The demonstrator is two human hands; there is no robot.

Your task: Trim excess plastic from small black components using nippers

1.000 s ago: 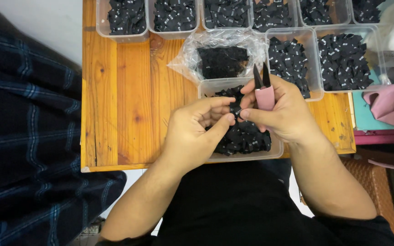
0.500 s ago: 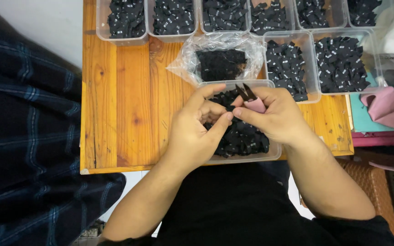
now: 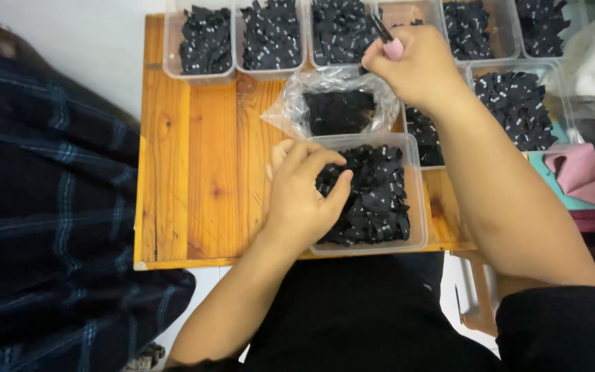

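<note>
Open board on the left, crowded on the right

Bare wooden tabletop (image 3: 194,172) lies free left of the near clear tub (image 3: 414,200); a crinkled plastic bag (image 3: 339,110) and the far row of tubs (image 3: 204,45) block passage beyond and rightward.

A small orange-brown wooden table (image 3: 204,172) is standing against a pale wall (image 3: 77,41) under even light, with dark plaid cloth (image 3: 43,207) lying to its left and pink cloth (image 3: 587,176) resting off to the right.
</note>
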